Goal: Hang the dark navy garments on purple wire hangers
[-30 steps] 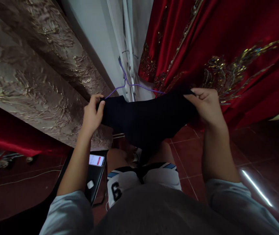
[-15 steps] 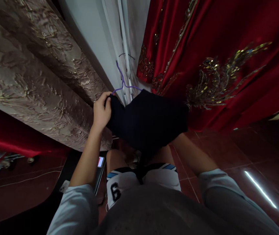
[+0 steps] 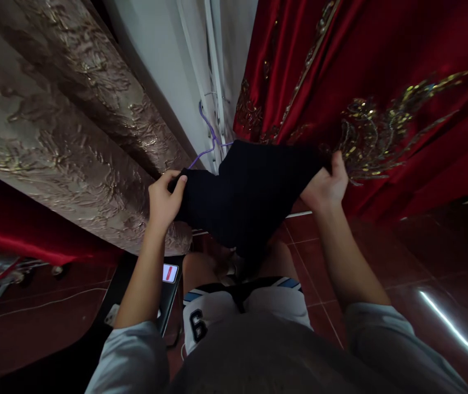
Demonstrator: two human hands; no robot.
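A dark navy garment [image 3: 250, 191], its exact kind hard to make out, hangs on a purple wire hanger [image 3: 208, 123]. The hanger's hook rests against a white frame in front of me. My left hand [image 3: 166, 198] pinches the garment's left shoulder edge between thumb and fingers, beside the hanger's arm. On the other side, my right hand [image 3: 327, 185] holds the far right end of the cloth, thumb up, with its fingers partly hidden by the fabric. The garment is stretched between both hands, and its lower part droops toward my knees.
Embossed beige curtain cloth [image 3: 73, 109] hangs at left, and red cloth with gold sequins [image 3: 299, 65] at right. White metal bars [image 3: 215, 54] stand between them. A lit phone [image 3: 170, 273] lies on a black surface by my left leg. The floor [image 3: 365, 262] is red tile.
My right hand has come out from beneath the garment and moved up and right, drawing its right end outward. My left hand has shifted slightly down and left, keeping its grip.
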